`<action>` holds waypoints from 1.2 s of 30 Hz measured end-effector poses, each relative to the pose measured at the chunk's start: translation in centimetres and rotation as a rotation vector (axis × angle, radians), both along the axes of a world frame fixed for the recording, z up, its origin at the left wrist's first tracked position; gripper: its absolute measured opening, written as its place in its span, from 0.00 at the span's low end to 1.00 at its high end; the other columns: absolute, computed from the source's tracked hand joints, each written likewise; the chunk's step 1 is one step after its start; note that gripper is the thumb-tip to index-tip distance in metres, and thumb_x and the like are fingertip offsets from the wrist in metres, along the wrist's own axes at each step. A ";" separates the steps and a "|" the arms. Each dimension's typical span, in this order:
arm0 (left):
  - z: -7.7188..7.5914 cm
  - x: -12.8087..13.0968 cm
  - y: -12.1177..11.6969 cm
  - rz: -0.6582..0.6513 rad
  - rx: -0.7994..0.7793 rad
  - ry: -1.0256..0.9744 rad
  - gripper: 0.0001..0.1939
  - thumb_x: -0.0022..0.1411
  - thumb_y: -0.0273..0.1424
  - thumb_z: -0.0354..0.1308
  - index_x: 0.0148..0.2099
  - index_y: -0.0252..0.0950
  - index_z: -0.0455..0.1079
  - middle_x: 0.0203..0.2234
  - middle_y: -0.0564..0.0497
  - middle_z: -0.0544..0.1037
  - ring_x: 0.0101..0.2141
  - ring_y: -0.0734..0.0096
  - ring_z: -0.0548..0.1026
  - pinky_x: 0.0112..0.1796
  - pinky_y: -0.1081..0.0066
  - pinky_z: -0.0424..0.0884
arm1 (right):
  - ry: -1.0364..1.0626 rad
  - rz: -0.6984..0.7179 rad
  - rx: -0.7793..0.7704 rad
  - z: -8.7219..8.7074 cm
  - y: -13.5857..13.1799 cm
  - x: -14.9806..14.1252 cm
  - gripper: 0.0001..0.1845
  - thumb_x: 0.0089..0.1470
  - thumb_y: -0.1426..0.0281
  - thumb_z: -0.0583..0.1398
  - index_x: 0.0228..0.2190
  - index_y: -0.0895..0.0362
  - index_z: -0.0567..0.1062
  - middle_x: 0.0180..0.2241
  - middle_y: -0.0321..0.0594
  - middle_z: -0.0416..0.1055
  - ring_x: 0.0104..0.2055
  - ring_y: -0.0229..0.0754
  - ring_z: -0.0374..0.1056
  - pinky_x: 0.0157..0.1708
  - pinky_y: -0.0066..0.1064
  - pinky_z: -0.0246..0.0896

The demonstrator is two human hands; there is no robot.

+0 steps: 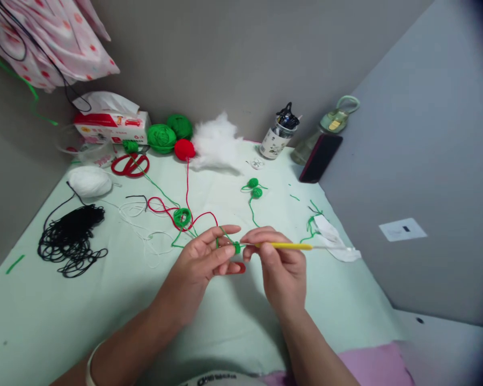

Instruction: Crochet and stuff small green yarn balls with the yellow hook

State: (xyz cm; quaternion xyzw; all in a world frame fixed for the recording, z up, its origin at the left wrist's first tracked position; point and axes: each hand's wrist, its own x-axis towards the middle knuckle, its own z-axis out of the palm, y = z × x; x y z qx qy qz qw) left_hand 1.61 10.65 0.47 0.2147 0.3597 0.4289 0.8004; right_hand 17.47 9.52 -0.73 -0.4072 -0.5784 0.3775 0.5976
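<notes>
My left hand (207, 254) pinches a small piece of green crochet (237, 247) between thumb and fingers, with green yarn running over the index finger. In my right hand (282, 262) is a crochet hook (290, 246) with a yellow grip, its tip pointing left at the green piece. Something red (236, 268) shows under my left fingers; its kind is hidden. Just beyond my left hand lies a green yarn ring (182, 217), with loose red yarn (161, 206) around it. Two small green crocheted balls (256, 192) lie farther back.
Along the back stand a tissue box (110, 128), green yarn balls (161, 138), a red yarn ball (184, 150), white stuffing (217, 142), a pen jar (277, 140), and a phone (321, 158) against a bottle (334, 120). Red scissors (130, 165), white yarn (90, 181) and black cord (70, 236) lie left.
</notes>
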 end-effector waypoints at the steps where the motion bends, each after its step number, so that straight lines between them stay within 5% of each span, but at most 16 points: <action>1: 0.0 0.1 -0.1 0.005 0.030 0.025 0.14 0.58 0.30 0.70 0.48 0.38 0.81 0.21 0.59 0.69 0.24 0.80 0.67 0.37 0.72 0.74 | -0.036 0.002 0.021 0.0 0.1 -0.1 0.10 0.67 0.70 0.59 0.40 0.53 0.82 0.37 0.43 0.79 0.35 0.42 0.76 0.32 0.35 0.75; 4: -0.1 0.2 -0.3 0.015 0.063 0.080 0.16 0.58 0.30 0.71 0.49 0.38 0.81 0.26 0.57 0.73 0.25 0.81 0.68 0.38 0.73 0.74 | -0.196 -0.034 0.130 -0.2 -0.2 -0.4 0.13 0.65 0.75 0.59 0.44 0.50 0.82 0.39 0.42 0.81 0.44 0.44 0.77 0.40 0.37 0.76; 11: -0.3 0.3 0.0 0.003 -0.074 -0.029 0.21 0.57 0.32 0.72 0.53 0.37 0.80 0.25 0.56 0.74 0.25 0.80 0.68 0.33 0.76 0.70 | -0.550 -0.091 0.278 -0.7 -1.0 0.0 0.19 0.63 0.76 0.61 0.51 0.46 0.80 0.47 0.44 0.79 0.45 0.46 0.77 0.39 0.37 0.78; 15: -0.5 -0.1 0.3 0.000 -0.118 -0.080 0.14 0.57 0.29 0.72 0.47 0.35 0.82 0.18 0.60 0.66 0.21 0.81 0.66 0.33 0.76 0.72 | -0.156 -0.148 0.119 -0.2 -0.3 0.5 0.13 0.66 0.74 0.58 0.43 0.51 0.82 0.37 0.42 0.79 0.34 0.42 0.75 0.32 0.35 0.75; 18: -0.3 -0.2 0.3 0.030 -0.081 -0.039 0.11 0.57 0.29 0.71 0.44 0.37 0.82 0.18 0.60 0.66 0.22 0.81 0.67 0.34 0.74 0.74 | 0.110 -0.062 -0.050 0.1 0.2 0.5 0.11 0.67 0.68 0.59 0.37 0.53 0.82 0.33 0.40 0.77 0.27 0.38 0.71 0.27 0.32 0.72; 23: 0.0 0.2 0.0 0.007 0.029 0.069 0.15 0.56 0.30 0.71 0.47 0.38 0.81 0.25 0.57 0.74 0.27 0.77 0.72 0.39 0.70 0.75 | 0.065 0.037 -0.084 -0.3 0.3 0.1 0.08 0.64 0.68 0.62 0.40 0.52 0.84 0.38 0.42 0.80 0.36 0.40 0.75 0.34 0.32 0.74; 29: 0.1 -0.1 -0.1 -0.043 -0.005 0.044 0.15 0.59 0.32 0.69 0.49 0.37 0.79 0.29 0.53 0.76 0.32 0.69 0.77 0.46 0.60 0.76 | 0.170 0.101 -0.175 -0.1 0.2 0.6 0.11 0.68 0.64 0.58 0.38 0.54 0.80 0.34 0.40 0.81 0.29 0.38 0.74 0.30 0.32 0.73; 32: 0.1 -0.1 -0.2 -0.014 -0.008 0.052 0.14 0.60 0.32 0.68 0.49 0.38 0.79 0.29 0.55 0.75 0.31 0.72 0.76 0.44 0.64 0.75 | 0.031 0.034 -0.072 0.1 -0.2 0.6 0.12 0.70 0.68 0.54 0.40 0.54 0.78 0.37 0.41 0.80 0.31 0.39 0.75 0.31 0.33 0.74; 36: 0.1 0.1 -0.3 0.039 0.009 0.076 0.19 0.58 0.31 0.70 0.52 0.38 0.79 0.27 0.56 0.75 0.29 0.74 0.74 0.39 0.72 0.73 | -0.516 -0.056 0.291 -0.2 -1.0 0.5 0.14 0.67 0.75 0.56 0.48 0.50 0.78 0.41 0.43 0.80 0.40 0.43 0.77 0.37 0.36 0.76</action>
